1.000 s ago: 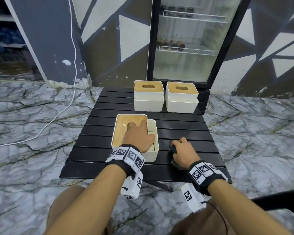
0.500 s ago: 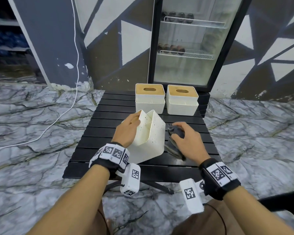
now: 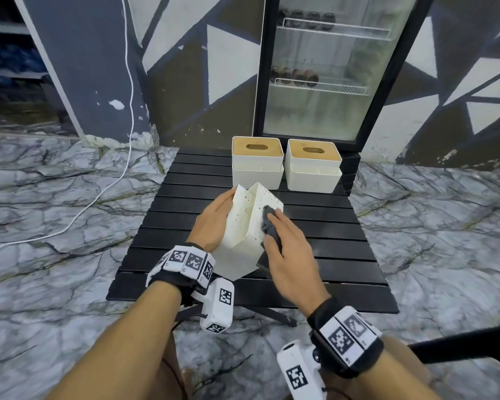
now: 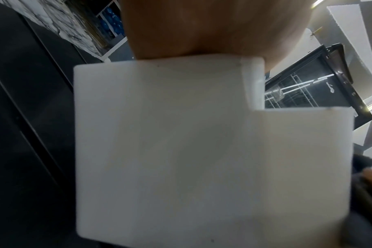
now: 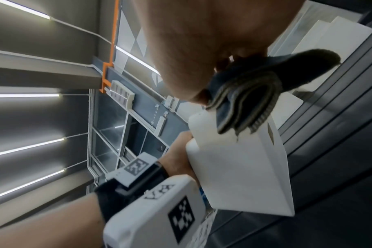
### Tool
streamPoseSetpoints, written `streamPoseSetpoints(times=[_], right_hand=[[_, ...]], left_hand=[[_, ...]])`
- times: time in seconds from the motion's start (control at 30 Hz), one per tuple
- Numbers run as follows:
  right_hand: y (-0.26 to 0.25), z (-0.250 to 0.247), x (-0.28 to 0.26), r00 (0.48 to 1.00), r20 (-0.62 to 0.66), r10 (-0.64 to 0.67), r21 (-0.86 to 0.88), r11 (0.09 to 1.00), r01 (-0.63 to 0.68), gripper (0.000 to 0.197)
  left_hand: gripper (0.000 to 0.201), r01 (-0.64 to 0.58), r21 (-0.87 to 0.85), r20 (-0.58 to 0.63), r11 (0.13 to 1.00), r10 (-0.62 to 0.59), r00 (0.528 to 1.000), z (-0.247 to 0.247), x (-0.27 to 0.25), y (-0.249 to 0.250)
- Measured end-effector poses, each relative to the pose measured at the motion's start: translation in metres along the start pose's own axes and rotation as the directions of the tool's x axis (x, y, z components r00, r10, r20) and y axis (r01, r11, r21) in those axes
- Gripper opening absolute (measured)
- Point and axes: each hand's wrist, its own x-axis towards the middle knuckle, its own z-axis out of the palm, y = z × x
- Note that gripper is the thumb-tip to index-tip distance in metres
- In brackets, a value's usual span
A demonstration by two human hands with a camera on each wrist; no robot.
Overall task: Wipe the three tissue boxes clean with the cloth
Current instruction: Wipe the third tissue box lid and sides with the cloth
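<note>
The near tissue box (image 3: 243,226) is white, speckled with dirt, and stands tipped up on the black slatted table (image 3: 329,223). My left hand (image 3: 214,223) holds its left, lid side; in the left wrist view the box (image 4: 202,151) fills the frame below my palm (image 4: 202,28). My right hand (image 3: 286,249) pinches a bunched dark grey cloth (image 3: 270,223) and presses it against the box's right face. The right wrist view shows the cloth (image 5: 255,94) on the box (image 5: 244,167). Two more white boxes with wooden lids (image 3: 257,161) (image 3: 313,164) stand side by side at the table's far edge.
A glass-door fridge (image 3: 315,67) stands right behind the table. A white cable (image 3: 98,192) trails over the marble floor at left. A dark bar (image 3: 459,342) crosses the lower right near my right forearm.
My left hand has tipped the near box up from lying flat. My right hand has lifted the cloth off the table and brought it onto the box's right face.
</note>
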Motion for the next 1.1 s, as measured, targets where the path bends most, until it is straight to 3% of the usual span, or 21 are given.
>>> streamPoseSetpoints(times=[0.3, 0.47, 0.6, 0.87, 1.1], right_hand=[[0.013, 0.012, 0.064, 0.997, -0.031, 0.065, 0.035, 0.997, -0.064, 0.045], [0.018, 0.010, 0.093, 0.994, -0.052, 0.096, 0.103, 0.991, -0.090, 0.031], [0.017, 0.011, 0.076, 0.995, -0.077, 0.067, 0.123, 0.991, -0.057, 0.031], [0.013, 0.022, -0.010, 0.995, -0.096, -0.014, 0.186, 0.982, 0.031, 0.044], [0.014, 0.012, 0.023, 0.998, -0.067, 0.008, 0.171, 0.985, 0.004, 0.044]], left_hand=[[0.040, -0.012, 0.029, 0.050, 1.000, 0.011, 0.999, -0.003, 0.004, -0.002], [0.039, -0.031, 0.024, 0.028, 0.999, 0.030, 0.999, -0.001, 0.001, 0.000], [0.039, -0.043, 0.003, -0.012, 0.999, 0.043, 0.999, 0.001, 0.000, -0.001], [0.037, -0.044, 0.010, -0.021, 0.999, 0.045, 0.999, 0.003, 0.001, -0.003], [0.036, -0.047, 0.048, 0.023, 0.998, 0.046, 0.999, 0.001, 0.001, -0.001]])
